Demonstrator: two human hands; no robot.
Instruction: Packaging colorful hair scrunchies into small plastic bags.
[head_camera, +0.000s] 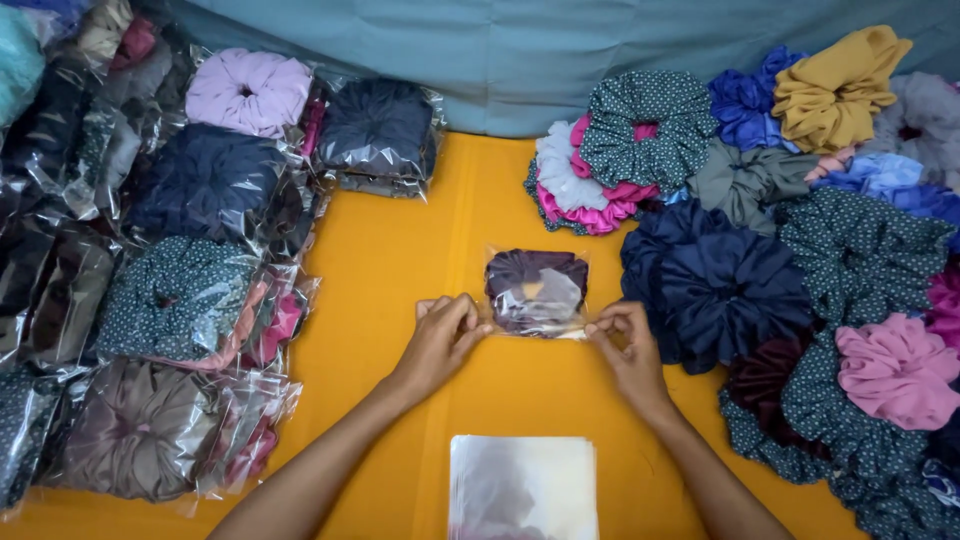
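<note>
One stack of clear, glossy square plastic bags (523, 487) lies nearest the camera on the smooth yellow-orange table cover (400, 250), between the two bare forearms. Just beyond it, one small clear plastic bag holding a dark purple velvet scrunchie (537, 290) rests flat on the cover at the centre. Two hands work its near edge: the left hand (440, 338) pinches the bag's lower left corner between thumb and curled fingers, and the right hand (622, 340) pinches the lower right corner the same way, both closed on the plastic.

To the left, a crowded pile of already bagged scrunchies (170, 300) overlaps in crinkled shiny wrap; about ten show, though the edge of the view cuts off more, so the count is unsure. Among them are a brown satin one, a dotted dark green one, a navy one and a pale lilac one (248, 90). One separate stack of bagged dark grey scrunchies (378, 135) sits farther back.

To the right, a heap of loose, ruffled fabric scrunchies (800, 250) lies just beside the right hand: navy, dotted green, pink, white, olive, royal blue and one mustard yellow (838, 85), too overlapped to count exactly. Farthest back, a teal cloth (520, 50) borders the table cover.
</note>
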